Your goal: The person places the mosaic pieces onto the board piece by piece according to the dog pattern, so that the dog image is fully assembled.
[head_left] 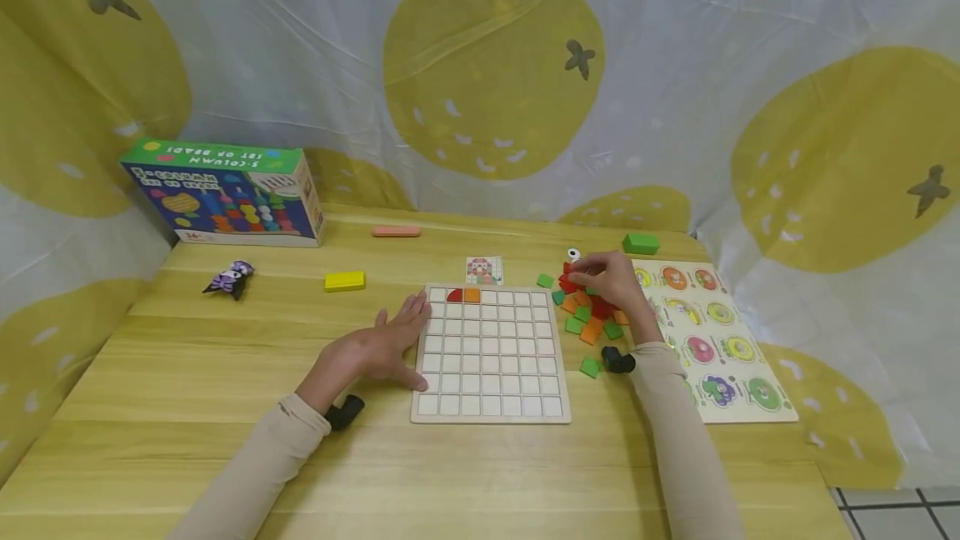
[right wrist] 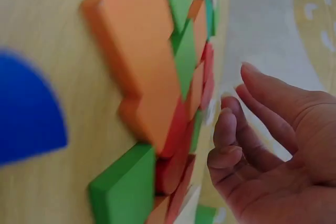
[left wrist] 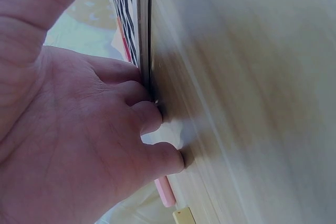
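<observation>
My left hand rests along the left edge of a wooden grid board, its fingers spread and the thumb on the lower corner. In the left wrist view, the fingertips touch the tabletop beside the board's edge. Two pieces sit in the board's top row: a red curved one and an orange square. Over a heap of colored tiles right of the board hovers my right hand. Its thumb and fingers stand apart in the right wrist view, nothing between them, close above red tiles.
A small pattern card lies behind the board. To the right is a fruit puzzle board, a green block behind it. Leftward are a yellow block, pink bar, hair clip and bead-set box.
</observation>
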`<state>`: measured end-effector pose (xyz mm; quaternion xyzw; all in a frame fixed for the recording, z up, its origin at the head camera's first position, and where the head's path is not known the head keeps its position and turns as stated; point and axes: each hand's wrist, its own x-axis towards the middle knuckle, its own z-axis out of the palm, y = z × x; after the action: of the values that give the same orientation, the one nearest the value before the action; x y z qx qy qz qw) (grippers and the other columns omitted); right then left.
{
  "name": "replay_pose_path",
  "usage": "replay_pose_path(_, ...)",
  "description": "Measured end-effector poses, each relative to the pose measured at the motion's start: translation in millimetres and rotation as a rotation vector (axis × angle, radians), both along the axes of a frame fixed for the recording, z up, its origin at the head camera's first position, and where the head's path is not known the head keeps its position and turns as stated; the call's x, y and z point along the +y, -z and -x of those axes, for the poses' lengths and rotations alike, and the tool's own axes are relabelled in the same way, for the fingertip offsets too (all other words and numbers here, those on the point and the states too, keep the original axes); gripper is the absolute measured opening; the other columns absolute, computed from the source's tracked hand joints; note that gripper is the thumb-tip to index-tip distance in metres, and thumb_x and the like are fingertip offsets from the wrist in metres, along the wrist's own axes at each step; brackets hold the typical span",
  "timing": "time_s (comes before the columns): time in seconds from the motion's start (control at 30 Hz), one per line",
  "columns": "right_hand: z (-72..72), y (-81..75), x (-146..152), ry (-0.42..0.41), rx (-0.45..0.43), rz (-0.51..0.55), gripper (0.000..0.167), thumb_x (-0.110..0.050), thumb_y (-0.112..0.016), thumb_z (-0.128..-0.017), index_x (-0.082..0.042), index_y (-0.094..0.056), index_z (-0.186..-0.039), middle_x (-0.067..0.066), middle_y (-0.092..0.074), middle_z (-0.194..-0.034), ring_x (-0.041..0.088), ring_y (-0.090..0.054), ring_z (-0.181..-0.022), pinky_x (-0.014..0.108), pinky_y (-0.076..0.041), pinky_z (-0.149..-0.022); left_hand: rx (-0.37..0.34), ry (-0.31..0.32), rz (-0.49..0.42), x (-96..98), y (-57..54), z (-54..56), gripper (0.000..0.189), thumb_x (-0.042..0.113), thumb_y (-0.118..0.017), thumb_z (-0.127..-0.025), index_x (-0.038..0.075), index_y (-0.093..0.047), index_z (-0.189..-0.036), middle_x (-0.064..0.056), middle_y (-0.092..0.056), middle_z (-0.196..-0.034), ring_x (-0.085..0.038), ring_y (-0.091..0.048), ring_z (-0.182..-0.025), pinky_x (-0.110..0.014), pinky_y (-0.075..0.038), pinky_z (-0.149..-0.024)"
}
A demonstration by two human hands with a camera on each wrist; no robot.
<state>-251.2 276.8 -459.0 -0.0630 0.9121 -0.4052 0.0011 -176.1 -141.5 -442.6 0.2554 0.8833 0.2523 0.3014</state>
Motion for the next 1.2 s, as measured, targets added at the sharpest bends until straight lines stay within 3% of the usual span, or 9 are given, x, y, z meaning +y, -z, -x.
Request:
replay_pose_path(0.2, -0.9, 10.0, 9, 0.067, -0.036, -0.057, 0.021, -0.012, -0.083, -0.097, 0.004, -0.082, -0.111, 0.019, -0.08, -0.099, 0.023, -0.072, -0.081, 0.025, -0.055, -0.068, -0.001, 0.002, 0.005, -0.9, 0.3, -1.4, 0.122, 0.035, -0.088, -0.092, -0.004, -0.004, -0.17, -0.02, 0.016, -0.179, -0.039, 0.013, -0.166, -0.067, 0.006, -0.129)
replay_pose_path(0.87, 9.4, 9.9, 5, 0.081, -0.161, -0.077, 0.019, -0.014, -0.082, -0.098, 0.003, -0.079, -0.103, 0.012, -0.076, -0.092, 0.019, -0.063, -0.078, 0.026, -0.051, -0.068, 0.014, -0.004, 0.017, -0.3, 2.3, -1.6, 0.122, 0.036, -0.089, -0.091, -0.003, -0.005, -0.171, -0.019, 0.015, -0.179, -0.038, 0.012, -0.166, -0.067, 0.005, -0.13)
replay_pose_path(1.2, 6.3, 7.4, 8, 0.067, -0.117, -0.046, 0.018, -0.012, -0.084, -0.096, 0.003, -0.078, -0.103, 0.013, -0.078, -0.093, 0.022, -0.07, -0.081, 0.025, -0.052, -0.068, 0.015, -0.002, 0.014, 0.6, -0.3, -1.2, 0.121, 0.036, -0.088, -0.091, -0.003, -0.005, -0.171, -0.02, 0.014, -0.179, -0.039, 0.012, -0.166, -0.067, 0.005, -0.13)
